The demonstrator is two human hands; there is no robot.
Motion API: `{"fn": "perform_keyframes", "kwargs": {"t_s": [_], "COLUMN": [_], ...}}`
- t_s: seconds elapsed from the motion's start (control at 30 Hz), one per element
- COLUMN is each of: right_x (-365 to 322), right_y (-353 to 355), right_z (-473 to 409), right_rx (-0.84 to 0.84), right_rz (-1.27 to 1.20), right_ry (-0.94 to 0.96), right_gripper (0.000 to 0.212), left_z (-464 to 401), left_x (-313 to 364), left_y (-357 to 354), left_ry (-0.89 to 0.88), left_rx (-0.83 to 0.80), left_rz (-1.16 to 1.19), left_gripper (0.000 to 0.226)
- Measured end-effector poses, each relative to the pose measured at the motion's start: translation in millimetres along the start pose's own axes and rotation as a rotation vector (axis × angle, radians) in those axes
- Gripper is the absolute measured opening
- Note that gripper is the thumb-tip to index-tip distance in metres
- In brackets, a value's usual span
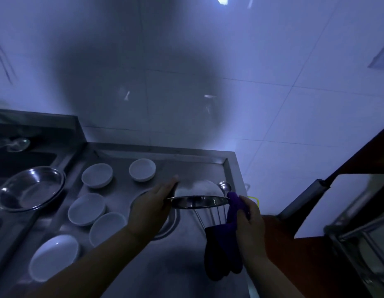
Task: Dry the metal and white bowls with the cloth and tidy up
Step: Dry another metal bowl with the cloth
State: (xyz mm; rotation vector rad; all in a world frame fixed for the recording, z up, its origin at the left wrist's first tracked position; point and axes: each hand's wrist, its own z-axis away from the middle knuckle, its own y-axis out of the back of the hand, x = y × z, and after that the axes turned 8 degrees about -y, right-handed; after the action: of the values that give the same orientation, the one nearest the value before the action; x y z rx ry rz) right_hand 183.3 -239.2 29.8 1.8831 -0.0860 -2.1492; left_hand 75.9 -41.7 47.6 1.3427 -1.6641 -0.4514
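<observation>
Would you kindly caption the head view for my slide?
Left hand holds a metal bowl while right hand wipes its rim with purple cloth.

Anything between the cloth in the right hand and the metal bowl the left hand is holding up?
Nothing visible. The right hand grips the purple cloth right at the rim of the metal bowl, which the left hand holds above the counter.

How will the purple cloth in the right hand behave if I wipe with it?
The purple cloth is probably floppy: it hangs limp below the right hand pinching its top. It looks light, so likely easy to bunch. Its loose end may drag over the steel counter.
</observation>
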Motion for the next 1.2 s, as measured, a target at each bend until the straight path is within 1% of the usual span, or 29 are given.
{"fn": "perform_keyframes", "kwargs": {"t_s": [0.1, 0.13, 0.17, 0.23, 0.27, 0.3, 0.37, 0.47, 0.53, 0.6, 0.67, 0.73, 0.8, 0.87, 0.97, 1.03, 1.07, 1.13, 1.2], "right_x": [-15, -19, -25, -36, -43, -50, -65, -74, -70, -64, -61, -62, -65, -69, -75, -83, -88, -99, -107], "right_y": [-4, -6, -7, -12, -15, -19, -27, -36, -41, -47, -58, -66, -68, -63, -46, -31, -24, -9, 1], "right_z": [25, 33, 42, 52, 57, 60, 58, 52, 61, 76, 93, 105, 107, 100, 75, 53, 43, 25, 16], "right_rx": [0.087, 0.142, 0.206, 0.294, 0.293, 0.257, 0.189, 0.194, 0.115, 0.034, -0.025, -0.072, -0.064, -0.019, 0.065, 0.064, 0.038, -0.038, -0.085], "right_rz": [-0.038, -0.042, -0.036, 0.007, 0.052, 0.114, 0.315, 0.728, 0.802, 0.766, 0.742, 0.707, 0.687, 0.709, 0.758, 0.779, 0.79, 0.845, 0.933], "right_ry": [0.043, 0.099, 0.207, 0.549, 0.737, 0.883, 1.064, 1.198, 1.196, 1.126, 1.079, 1.071, 1.122, 1.254, 1.538, 1.712, 1.784, 1.906, 1.999], "right_gripper": [0.026, 0.024, 0.025, 0.028, 0.026, 0.023, 0.021, 0.03, 0.031, 0.036, 0.051, 0.067, 0.071, 0.062, 0.038, 0.025, 0.022, 0.022, 0.022], "left_z": [11, 15, 18, 21, 22, 22, 20, 15, 13, 12, 11, 11, 10, 10, 10, 9, 7, -2, -15], "left_x": [3, 5, 8, 15, 20, 25, 35, 49, 55, 60, 65, 69, 71, 71, 70, 69, 68, 62, 55], "left_y": [18, 22, 28, 35, 39, 44, 53, 68, 75, 82, 84, 87, 92, 97, 103, 109, 114, 129, 146], "left_ry": [-0.052, -0.032, 0.029, 0.243, 0.332, 0.393, 0.482, 0.539, 0.606, 0.649, 0.648, 0.646, 0.646, 0.641, 0.596, 0.551, 0.53, 0.475, 0.431], "left_rx": [0.08, 0.109, 0.141, 0.187, 0.184, 0.174, 0.181, 0.224, 0.271, 0.283, 0.246, 0.237, 0.231, 0.204, 0.202, 0.182, 0.155, 0.044, -0.136], "left_rz": [0.012, 0.051, 0.114, 0.285, 0.372, 0.445, 0.574, 0.719, 0.839, 0.928, 0.945, 0.966, 0.993, 0.979, 0.921, 0.854, 0.806, 0.706, 0.66], "left_gripper": [0.056, 0.057, 0.057, 0.049, 0.045, 0.042, 0.036, 0.032, 0.025, 0.018, 0.016, 0.018, 0.018, 0.017, 0.018, 0.024, 0.026, 0.026, 0.022]}}
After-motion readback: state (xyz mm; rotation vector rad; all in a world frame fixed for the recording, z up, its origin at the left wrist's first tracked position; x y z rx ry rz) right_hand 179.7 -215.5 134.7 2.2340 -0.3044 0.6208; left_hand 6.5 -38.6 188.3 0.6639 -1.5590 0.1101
